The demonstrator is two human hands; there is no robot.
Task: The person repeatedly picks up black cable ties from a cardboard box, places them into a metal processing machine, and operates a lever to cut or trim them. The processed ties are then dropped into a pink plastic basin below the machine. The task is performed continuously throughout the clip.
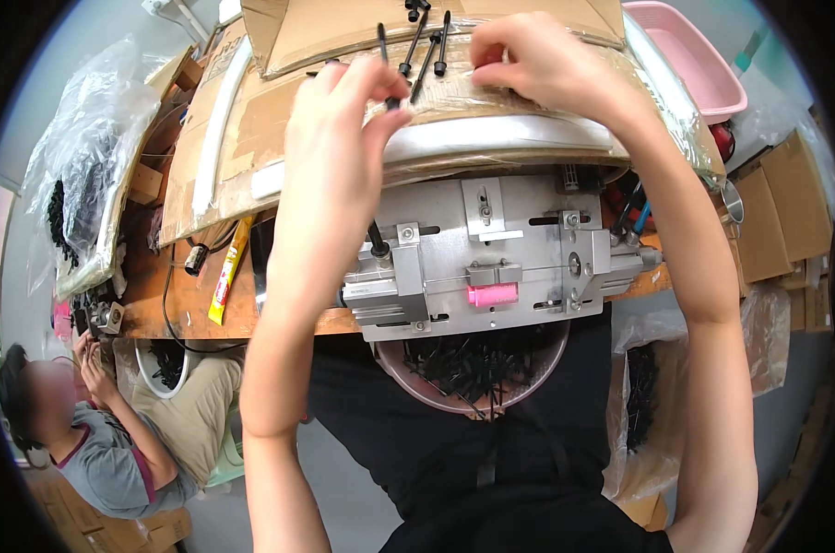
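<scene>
My left hand (334,120) is over the cardboard at the far side, thumb and fingers pinched on a slim black rod (381,41) with a thicker end. Several similar black rods (426,66) with knobbed ends lie on the cardboard between my two hands. To their right, my right hand (551,69) hovers with its fingers curled in; whatever they hold, if anything, is hidden. Below my forearms sits a metal fixture (450,212) with clamping blocks on both sides. A bright pink piece (493,295) is at its middle, near the front edge.
A round tub (562,355) full of black parts stands under the fixture. A yellow tube (228,272) lies on the wooden bench (150,309) to the left. A pink basin (685,55) is at the far right. At the left, another person (113,442) sits working with their hands.
</scene>
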